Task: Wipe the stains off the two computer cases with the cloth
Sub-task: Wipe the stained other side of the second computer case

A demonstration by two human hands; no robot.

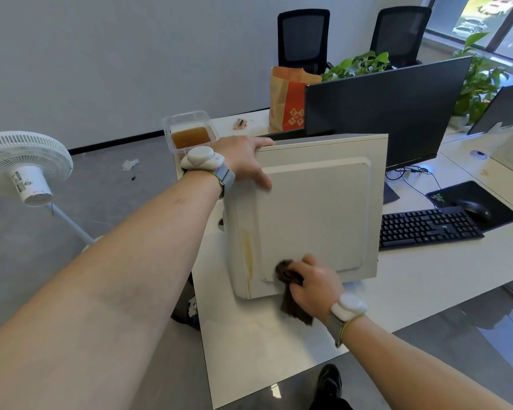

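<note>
Left hand [243,161]: grips top corner of upright white metal computer case [311,214]
Right hand [313,284]: clutches dark brown cloth [289,287] against case's lower panel (yellow-brown stain streak [248,258] beside it)

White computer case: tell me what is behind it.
Behind the white computer case stand a black monitor, a paper bag and green plants. The case hides the monitor's lower left corner.

An office: white desks [427,270] carry a monitor [388,113], keyboard [427,227] and mouse [473,210], with mesh chairs [304,37] behind and potted plants [480,81] by the window
</note>
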